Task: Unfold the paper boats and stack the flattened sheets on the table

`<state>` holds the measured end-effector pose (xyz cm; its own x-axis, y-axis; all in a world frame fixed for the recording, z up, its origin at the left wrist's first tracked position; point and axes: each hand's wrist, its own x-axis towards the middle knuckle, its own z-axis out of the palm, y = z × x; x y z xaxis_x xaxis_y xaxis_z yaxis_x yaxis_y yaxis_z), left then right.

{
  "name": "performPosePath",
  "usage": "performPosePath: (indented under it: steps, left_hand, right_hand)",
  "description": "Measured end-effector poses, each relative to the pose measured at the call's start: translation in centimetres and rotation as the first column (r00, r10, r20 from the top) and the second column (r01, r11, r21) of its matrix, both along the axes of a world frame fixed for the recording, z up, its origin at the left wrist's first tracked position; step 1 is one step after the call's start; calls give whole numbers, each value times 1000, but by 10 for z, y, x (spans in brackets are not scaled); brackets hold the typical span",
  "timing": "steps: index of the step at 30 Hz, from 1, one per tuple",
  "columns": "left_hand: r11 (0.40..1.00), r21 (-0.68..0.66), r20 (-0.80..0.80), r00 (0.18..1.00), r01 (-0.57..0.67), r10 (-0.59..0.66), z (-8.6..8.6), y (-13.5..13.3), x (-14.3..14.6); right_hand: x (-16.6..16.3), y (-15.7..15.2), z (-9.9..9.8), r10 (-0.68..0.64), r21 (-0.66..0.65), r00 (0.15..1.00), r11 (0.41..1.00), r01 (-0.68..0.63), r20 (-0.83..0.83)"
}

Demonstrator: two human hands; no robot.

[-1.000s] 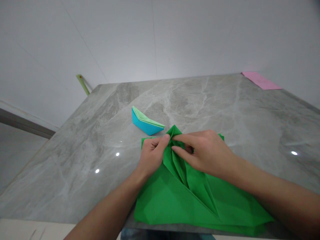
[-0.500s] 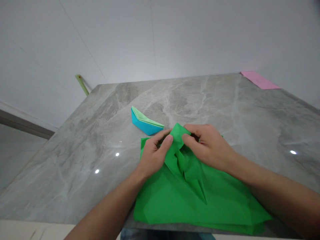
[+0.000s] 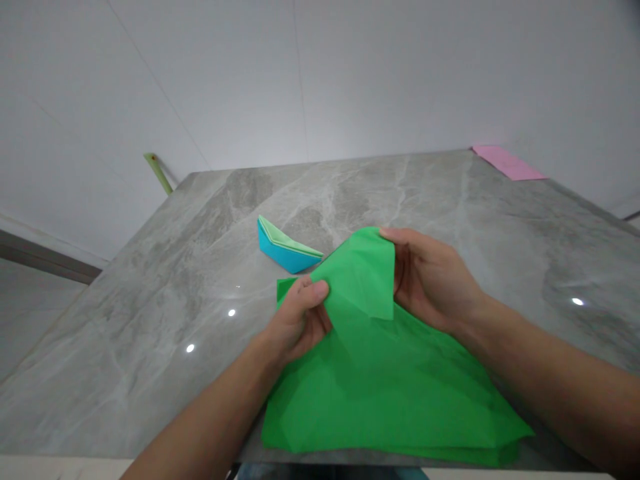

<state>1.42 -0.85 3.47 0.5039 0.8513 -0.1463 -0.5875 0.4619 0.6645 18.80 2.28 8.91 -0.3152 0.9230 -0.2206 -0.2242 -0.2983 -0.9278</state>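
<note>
A large sheet of green paper (image 3: 390, 387), thin and creased, lies in layers along the near edge of the table. Its upper part is lifted, with one corner flap folded over toward me. My left hand (image 3: 303, 310) pinches the sheet's left edge between thumb and fingers. At the upper right of the flap, my right hand (image 3: 433, 277) grips the paper's edge; some of its fingers are hidden behind the sheet. Just beyond my left hand stands a folded paper boat (image 3: 290, 250), blue outside and light green inside, apart from both hands.
The grey marbled table (image 3: 150, 287) meets a white wall (image 3: 350, 73) at the back. A pink paper (image 3: 509, 163) lies at the far right corner. A light green strip-like object (image 3: 159, 175) stands by the far left corner.
My hands have moved apart, the right one up and to the right. The bunched, crumpled middle of the green paper is now spread into a smoother, broad flap.
</note>
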Motion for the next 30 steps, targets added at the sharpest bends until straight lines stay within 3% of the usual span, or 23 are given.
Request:
performPosePath:
  steps: [3,7,13,20,27,30]
  left_hand:
    - [997,-55,11,999,-46,46,2,6,-4]
    - [989,-146,27,999,-37,42,0,12,-10]
    - [971,-238,43,999,-10,21,-4,11,-13]
    - [969,-158,8,981,-189,193,-4,13,-13]
    - [963,-121,-30,971,-240,238,-1,16,-15]
    - [951,-80,-129,949,-298,287,-3,16,-12]
  right_hand:
    - [0,-1,-1,168,51,983,985,-164,-75]
    - [1,0,-7,366,32,930,930,-367,24]
    - [2,3,-13,130,-34,991,991,-129,37]
    - [-3,-4,-15,215,-66,972,973,-221,-95]
    - [-8,4,-24,-40,6,999,999,41,-30]
    - [-7,4,-25,-108,61,994,992,107,15]
